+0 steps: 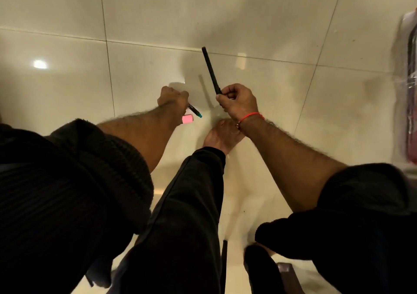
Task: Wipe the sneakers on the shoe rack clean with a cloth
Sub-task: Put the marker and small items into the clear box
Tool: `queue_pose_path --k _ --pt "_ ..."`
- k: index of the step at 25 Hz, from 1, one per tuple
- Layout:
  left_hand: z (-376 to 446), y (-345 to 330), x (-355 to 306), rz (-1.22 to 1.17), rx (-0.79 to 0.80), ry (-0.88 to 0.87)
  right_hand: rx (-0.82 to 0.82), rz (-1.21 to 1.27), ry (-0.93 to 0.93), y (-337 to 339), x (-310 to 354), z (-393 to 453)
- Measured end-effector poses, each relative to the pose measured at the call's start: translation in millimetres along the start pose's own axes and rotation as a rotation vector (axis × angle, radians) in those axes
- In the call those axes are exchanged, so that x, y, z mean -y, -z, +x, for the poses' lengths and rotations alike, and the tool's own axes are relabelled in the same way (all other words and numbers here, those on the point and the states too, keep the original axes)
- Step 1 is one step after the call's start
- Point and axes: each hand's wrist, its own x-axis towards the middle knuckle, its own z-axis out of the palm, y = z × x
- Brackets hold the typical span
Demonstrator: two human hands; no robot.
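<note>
Both hands are busy over the floor: left hand grips a pen, right hand a black stick. No sneakers or cloth visible; wiping seems unstarted.

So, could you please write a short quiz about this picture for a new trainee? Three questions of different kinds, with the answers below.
1. True or false: the right hand holds a long black stick.
2. Multiple choice: which colour is the tip of the dark marker pen in the left hand's grip? A) teal B) yellow C) white
3. Fill in: the right wrist wears a thin ____ thread bracelet.

Key
1. True: its fingers curl round the stick's lower end.
2. A.
3. Red.
No cloth or sneaker is clearly visible; the glossy cream floor tiles fill most of the view.
</note>
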Motion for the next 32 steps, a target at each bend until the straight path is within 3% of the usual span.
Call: queue_pose_path --k 1,2,3,4,9,12,20,26,32 --pt "-12 33 -36 -0.176 -0.057 0.196 0.000 0.032 -0.002 6 5 -10" --pt "-30 54 -67 -0.154 -0.206 0.194 0.008 0.071 -0.005 13 12 -23" --pt "-65 53 -73 -0.066 -0.218 0.071 0.029 0.122 -0.014 21 20 -36" --pt "-81 65 -83 -0.131 -0.247 0.046 0.060 0.174 -0.029 30 28 -51" --pt "-188 54 -161 -0.169 -0.012 -0.188 0.123 0.312 0.009 88 55 -141" --pt "-251 38 -194 -0.048 0.109 -0.282 0.037 0.364 0.004 125 51 -192" --pt "-424 -108 -236 0.315 0.464 -0.460 -0.349 0.734 -0.022 245 -47 -365" --pt "-563 -247 -179 0.549 0.778 -0.543 -0.798 0.958 -0.081 284 -154 -511" --pt "-701 -363 -110 0.729 0.985 -0.632 -1.266 1.122 -0.123 316 -245 -643"
